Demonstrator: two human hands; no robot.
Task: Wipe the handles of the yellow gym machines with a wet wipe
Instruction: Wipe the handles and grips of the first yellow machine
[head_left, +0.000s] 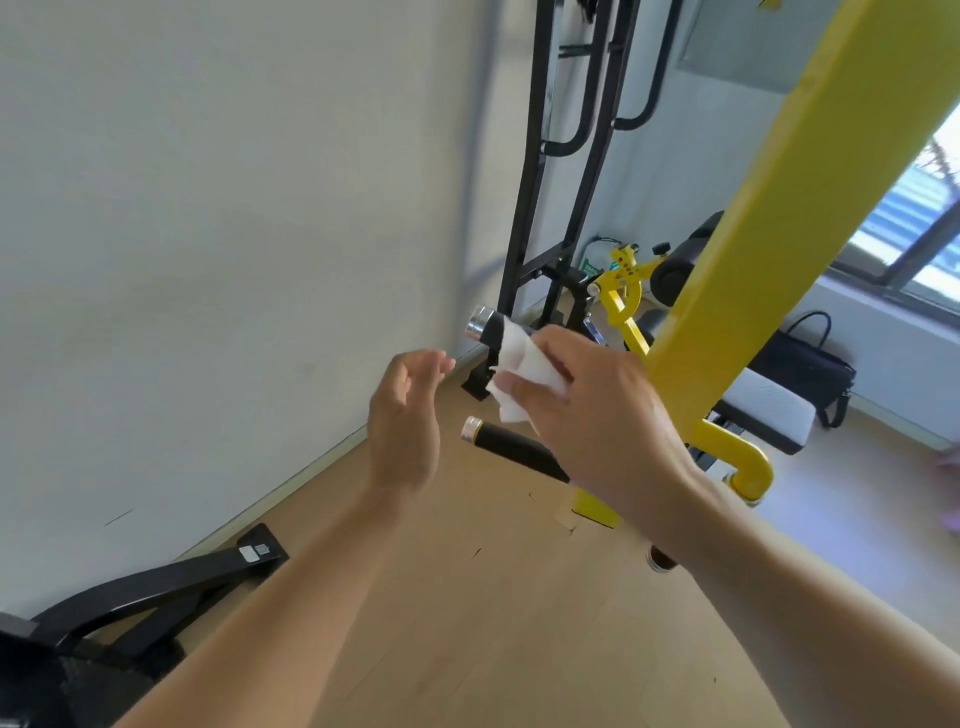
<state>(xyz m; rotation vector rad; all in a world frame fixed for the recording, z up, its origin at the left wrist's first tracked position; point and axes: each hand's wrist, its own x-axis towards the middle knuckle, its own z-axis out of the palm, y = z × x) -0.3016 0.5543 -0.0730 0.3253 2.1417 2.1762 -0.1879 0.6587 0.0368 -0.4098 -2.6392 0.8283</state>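
two bare forearms come from the bottom edge of the view and reach forward over the light wooden floor (493, 597). the left hand (405, 421) is empty, its fingers loosely spread and a little curled, the palm turned toward the right; it hangs in the air near the handles and touches nothing. the right hand (597, 410) is closed around a crumpled white wet wipe (524, 369), which it presses with the fingers onto the upper black handle with a shiny silver end cap (488, 325). the wipe covers the grip just behind the cap, and one corner of it hangs down below the fingers.

just under the right hand is a second black foam handle with a silver end cap (506, 441); it points to the left, and its far part is hidden behind the wrist. it is apart from the left hand. both handles seem to belong to the yellow painted metal machine frame (779, 208), whose thick beam goes diagonally up to the top right corner, and a curved yellow tube (748, 457) sits at its lower end.

at the lower left a black metal machine base (156, 587) lies on the floor by the plain white wall (234, 208). further back a tall black steel rack (566, 156) stands near the corner. beside it is a smaller yellow adjustment bracket with holes (623, 275), and a grey padded seat (763, 410). a black handbag (810, 364) rests on the floor under the window (924, 218).
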